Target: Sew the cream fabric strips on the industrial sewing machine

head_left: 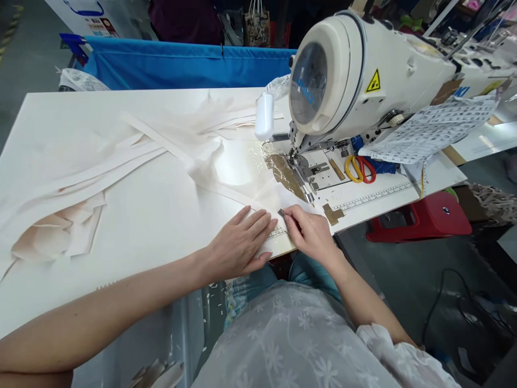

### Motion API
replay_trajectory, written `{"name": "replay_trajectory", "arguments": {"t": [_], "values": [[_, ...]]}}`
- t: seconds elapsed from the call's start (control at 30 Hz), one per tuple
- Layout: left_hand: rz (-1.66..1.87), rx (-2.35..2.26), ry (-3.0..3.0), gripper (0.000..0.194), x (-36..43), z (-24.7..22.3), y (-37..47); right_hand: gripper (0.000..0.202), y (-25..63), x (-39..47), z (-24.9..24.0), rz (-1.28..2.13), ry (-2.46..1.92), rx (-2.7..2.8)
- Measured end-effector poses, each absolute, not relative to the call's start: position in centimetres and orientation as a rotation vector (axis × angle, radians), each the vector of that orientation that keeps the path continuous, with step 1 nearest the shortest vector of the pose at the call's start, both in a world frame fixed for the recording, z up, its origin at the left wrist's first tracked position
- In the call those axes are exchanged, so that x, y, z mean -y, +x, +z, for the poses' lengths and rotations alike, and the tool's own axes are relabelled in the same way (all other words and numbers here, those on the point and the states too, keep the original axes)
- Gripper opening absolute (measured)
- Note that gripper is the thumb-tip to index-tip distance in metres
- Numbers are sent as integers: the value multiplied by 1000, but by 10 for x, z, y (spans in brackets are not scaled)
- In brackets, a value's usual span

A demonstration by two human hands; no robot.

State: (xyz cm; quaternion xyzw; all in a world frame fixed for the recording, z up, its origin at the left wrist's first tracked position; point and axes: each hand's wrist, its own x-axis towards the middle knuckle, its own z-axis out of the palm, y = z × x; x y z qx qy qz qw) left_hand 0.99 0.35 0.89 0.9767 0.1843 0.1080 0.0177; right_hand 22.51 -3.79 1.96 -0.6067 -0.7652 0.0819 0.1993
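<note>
My left hand (244, 240) lies flat on the cream fabric (230, 191) near the table's front edge, its fingers stretched out and pressing the cloth down. My right hand (311, 231) is closed in a pinch around a small dark grey piece (281, 213), whose tip points toward the fabric's edge. What kind of tool it is, I cannot make out; most of it is hidden in the fingers. Between the two hands, a printed ruler strip (278, 233) shows on the tabletop. Long folded strips of the same cream fabric (133, 156) stretch away to the left.
A white sewing machine (375, 70) stands at the right, its presser foot (297, 156) beyond my right hand. Scissors with yellow and red handles (360, 169) lie beside its plate. A blue cloth trough (186, 64) runs behind the table; a red stool (436, 218) is at the right.
</note>
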Motion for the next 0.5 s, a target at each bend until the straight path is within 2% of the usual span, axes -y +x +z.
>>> {"name": "replay_trajectory", "arguments": {"t": [0.5], "values": [[355, -564, 3068, 53, -4, 9, 13, 25, 223, 27, 21, 149, -1700, 2334]]}}
